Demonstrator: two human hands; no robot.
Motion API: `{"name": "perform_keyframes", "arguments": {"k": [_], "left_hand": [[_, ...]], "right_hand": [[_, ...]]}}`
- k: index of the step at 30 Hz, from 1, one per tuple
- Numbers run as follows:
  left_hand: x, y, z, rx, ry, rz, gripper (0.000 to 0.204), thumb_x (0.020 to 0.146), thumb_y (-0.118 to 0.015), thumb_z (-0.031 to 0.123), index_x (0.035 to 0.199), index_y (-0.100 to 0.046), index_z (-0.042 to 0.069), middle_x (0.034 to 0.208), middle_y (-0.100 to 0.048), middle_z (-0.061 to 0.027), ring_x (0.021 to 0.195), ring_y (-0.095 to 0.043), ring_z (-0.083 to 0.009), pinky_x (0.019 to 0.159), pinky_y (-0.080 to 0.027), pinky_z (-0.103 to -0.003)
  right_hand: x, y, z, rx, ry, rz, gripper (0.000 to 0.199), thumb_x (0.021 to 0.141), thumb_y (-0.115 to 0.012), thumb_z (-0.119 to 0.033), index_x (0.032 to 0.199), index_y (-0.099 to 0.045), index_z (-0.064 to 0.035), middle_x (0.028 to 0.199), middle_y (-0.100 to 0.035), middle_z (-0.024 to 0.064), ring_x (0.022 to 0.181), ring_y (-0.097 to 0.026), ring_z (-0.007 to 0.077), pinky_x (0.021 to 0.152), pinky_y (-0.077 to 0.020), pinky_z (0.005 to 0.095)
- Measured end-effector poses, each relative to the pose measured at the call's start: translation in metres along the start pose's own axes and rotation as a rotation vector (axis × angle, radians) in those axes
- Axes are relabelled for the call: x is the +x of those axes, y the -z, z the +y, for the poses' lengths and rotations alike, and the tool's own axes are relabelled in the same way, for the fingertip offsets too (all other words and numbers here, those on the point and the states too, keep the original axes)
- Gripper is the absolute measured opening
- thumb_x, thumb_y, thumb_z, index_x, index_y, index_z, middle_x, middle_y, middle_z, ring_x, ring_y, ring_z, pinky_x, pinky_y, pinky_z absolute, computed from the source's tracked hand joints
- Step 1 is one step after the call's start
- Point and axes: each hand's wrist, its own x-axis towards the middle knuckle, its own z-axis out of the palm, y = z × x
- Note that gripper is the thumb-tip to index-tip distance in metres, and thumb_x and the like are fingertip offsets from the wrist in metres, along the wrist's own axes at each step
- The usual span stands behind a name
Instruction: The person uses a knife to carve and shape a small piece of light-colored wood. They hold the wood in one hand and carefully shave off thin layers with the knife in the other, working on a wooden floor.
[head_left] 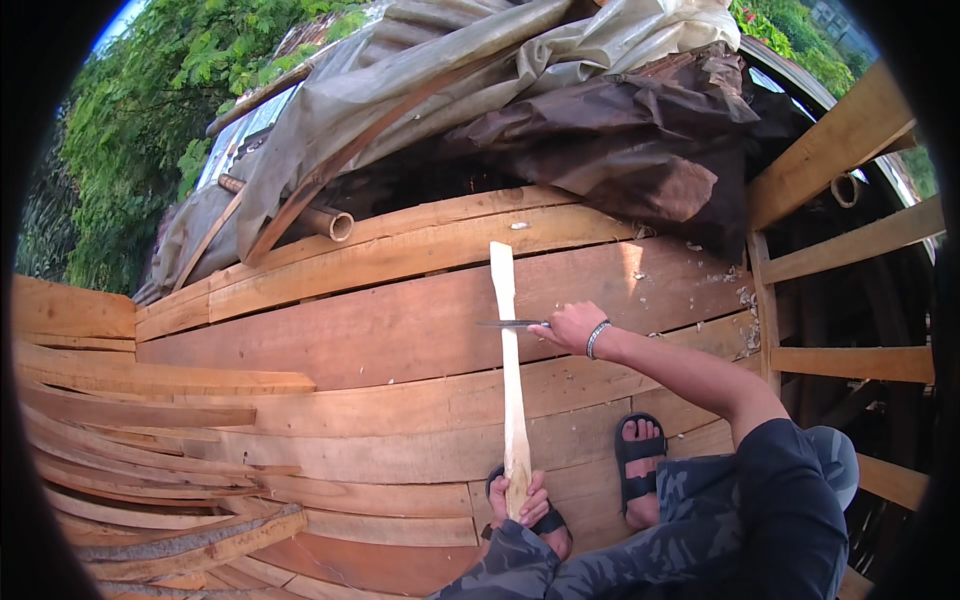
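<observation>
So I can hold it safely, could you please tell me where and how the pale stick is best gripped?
Probably by the near end of the stick, from the near side: that end is thick, the left hand wraps it, and the knife crosses the farther half.

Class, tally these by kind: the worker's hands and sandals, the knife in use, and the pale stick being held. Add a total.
Hands: 2 (left hand, right hand)
Sandals: 2 (left sandal, right sandal)
Knife: 1
Pale stick: 1
Total: 6
</observation>
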Motion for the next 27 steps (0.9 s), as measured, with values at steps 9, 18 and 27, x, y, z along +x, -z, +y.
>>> {"name": "perform_keyframes", "arguments": {"k": [9, 18, 27], "left_hand": [[0.000, 0.001, 0.000, -0.042, 0.003, -0.033, 0.052, 0.082, -0.060, 0.051, 0.083, -0.039, 0.003, 0.053, -0.045, -0.0049, 0.041, -0.048, -0.0174, 0.041, -0.039, -0.025], [-0.002, 0.000, -0.004, -0.045, 0.000, -0.027, 0.053, 0.081, -0.061, 0.052, 0.083, -0.040, 0.003, 0.055, -0.046, -0.0052, 0.042, -0.048, -0.0174, 0.041, -0.039, -0.026], [-0.010, 0.012, -0.008, -0.007, 0.013, 0.015, 0.053, 0.080, -0.062, 0.051, 0.083, -0.040, 0.003, 0.055, -0.045, -0.0049, 0.042, -0.048, -0.0174, 0.042, -0.038, -0.026]], "right_hand": [[-0.004, 0.007, -0.009, -0.033, 0.042, -0.057, 0.069, 0.100, -0.035, -0.058, 0.078, -0.073, -0.0049, 0.073, -0.069, 0.0223, 0.073, -0.070, 0.0393, 0.068, -0.0567, 0.0487], [-0.013, 0.002, -0.013, -0.104, 0.149, -0.041, 0.072, 0.099, -0.035, -0.060, 0.074, -0.071, -0.0026, 0.071, -0.069, 0.0208, 0.070, -0.070, 0.0395, 0.065, -0.0574, 0.0481], [-0.018, -0.010, -0.019, -0.042, 0.111, -0.057, 0.070, 0.099, -0.035, -0.060, 0.078, -0.072, -0.0040, 0.077, -0.070, 0.0204, 0.075, -0.070, 0.0390, 0.070, -0.0569, 0.0482]]}}
